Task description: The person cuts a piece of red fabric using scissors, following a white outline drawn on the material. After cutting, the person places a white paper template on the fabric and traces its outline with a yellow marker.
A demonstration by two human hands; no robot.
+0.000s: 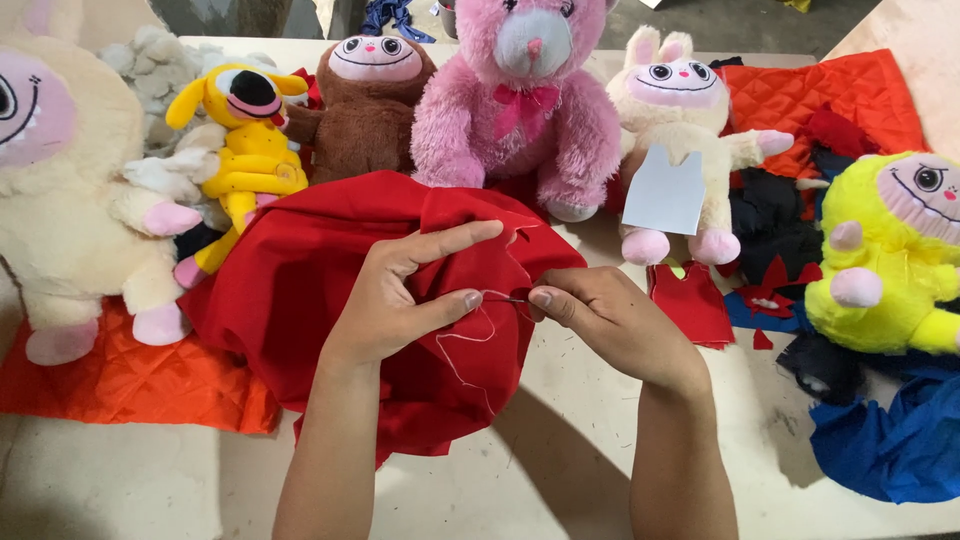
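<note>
A large piece of red cloth (300, 290) lies bunched on the table in front of me. My left hand (405, 290) grips a fold of it between thumb and fingers. Just to its right, my right hand (600, 315) pinches a thin needle (512, 298) at the cloth's edge. A white thread (462, 340) loops down from there over the red cloth. Both hands nearly touch at the needle.
Plush toys line the back: a cream one (70, 190), a yellow one (245, 150), a brown one (370, 100), a pink bear (520, 100), a white one (680, 130) with a grey paper pattern (663, 192), a yellow-green one (890, 250). Orange quilted fabric (120, 385), blue cloth (890, 440) and red scraps (695, 300) lie around.
</note>
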